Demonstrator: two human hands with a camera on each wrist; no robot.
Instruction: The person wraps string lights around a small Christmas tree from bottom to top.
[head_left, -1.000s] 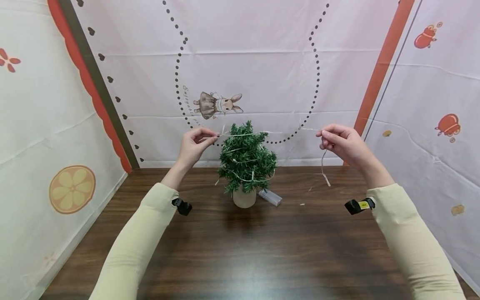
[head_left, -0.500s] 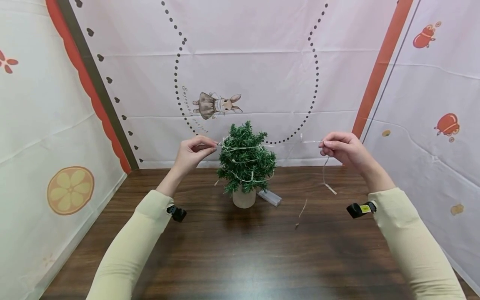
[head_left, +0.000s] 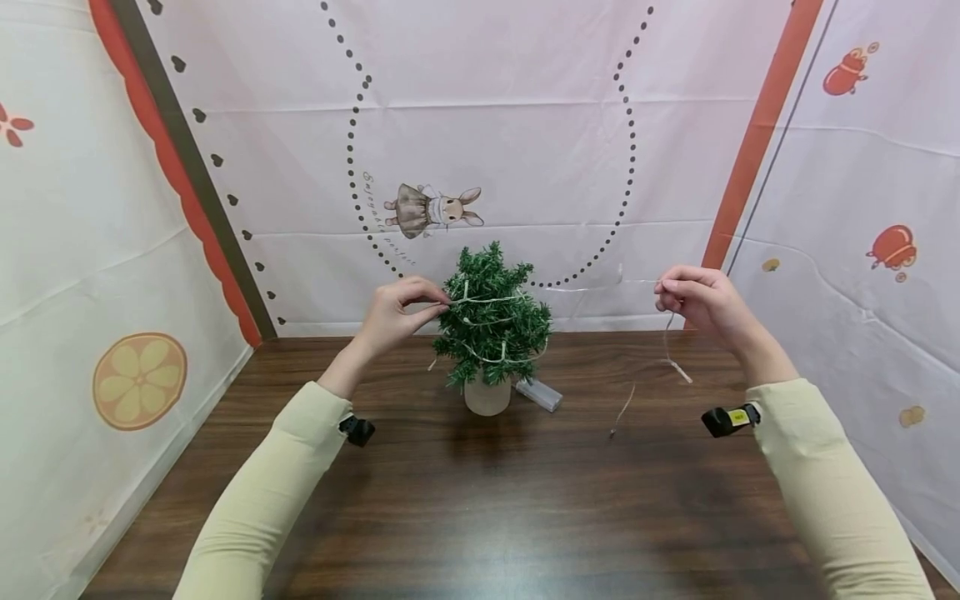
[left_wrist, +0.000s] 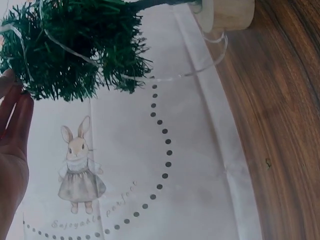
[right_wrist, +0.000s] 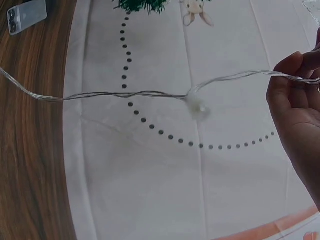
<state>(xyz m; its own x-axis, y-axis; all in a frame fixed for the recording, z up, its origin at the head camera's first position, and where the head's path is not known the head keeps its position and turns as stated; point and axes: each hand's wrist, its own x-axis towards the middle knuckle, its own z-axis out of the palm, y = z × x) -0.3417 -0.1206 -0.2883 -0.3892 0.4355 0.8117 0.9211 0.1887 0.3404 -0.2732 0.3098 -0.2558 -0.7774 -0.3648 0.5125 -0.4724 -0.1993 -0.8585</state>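
A small artificial Christmas tree stands upright in a pale round pot, with a thin clear wire of string lights wound round its branches. At its left side my left hand pinches the wire between thumb and fingertips, right at the foliage. Off to the right my right hand pinches the string lights, a stretch of which runs from behind the tree to it. Below that hand a loose length dangles. In the right wrist view the twisted wire passes through the fingers.
A clear battery box lies on the brown wooden table beside the pot. Printed cloth with a rabbit figure hangs behind, and more cloth stands at both sides.
Both hands have come down, lowering the wire across the tree's front. The left hand has moved in against the branches; the right has drawn outward to the right, its dangling length swinging.
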